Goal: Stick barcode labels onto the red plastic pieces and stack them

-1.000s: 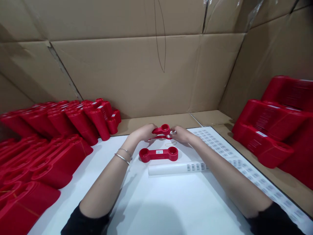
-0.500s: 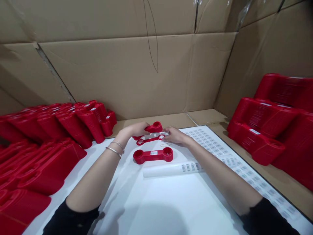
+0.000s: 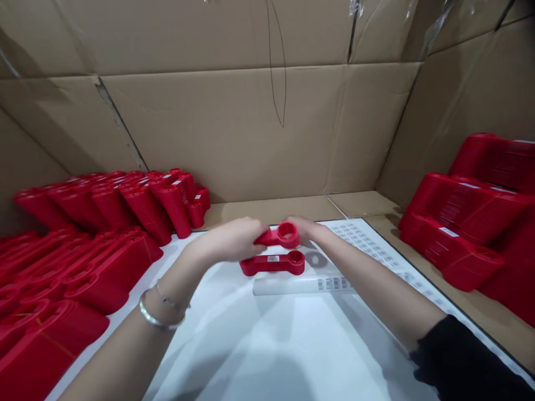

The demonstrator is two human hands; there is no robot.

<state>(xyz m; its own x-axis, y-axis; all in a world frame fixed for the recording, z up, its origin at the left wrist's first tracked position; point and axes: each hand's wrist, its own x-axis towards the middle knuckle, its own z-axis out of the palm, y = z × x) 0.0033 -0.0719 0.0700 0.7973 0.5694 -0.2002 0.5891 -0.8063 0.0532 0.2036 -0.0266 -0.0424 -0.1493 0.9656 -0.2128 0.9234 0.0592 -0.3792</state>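
My left hand (image 3: 240, 238) is closed round one end of a red dumbbell-shaped piece (image 3: 288, 235), whose ring end sticks out to the right above the table. Just behind that ring is my right hand (image 3: 304, 227); its fingers are mostly hidden by the piece, so what they hold does not show. Below both hands, a second red dumbbell-shaped piece (image 3: 273, 264) lies on the white surface with a small barcode label on its bar. In front of it rests a rolled white label sheet (image 3: 288, 287).
Tightly packed stacks of red pieces (image 3: 112, 278) fill the left side. More red stacks (image 3: 455, 245) stand at the right on cardboard. A barcode label sheet (image 3: 355, 239) lies under my right arm. Cardboard walls (image 3: 234, 133) rise behind, with a thin hanging cord (image 3: 285, 94).
My left hand has brought the held red piece nearer, over the one on the table. The thin red piece seen earlier between my hands is now out of sight. The view has shifted slightly left.
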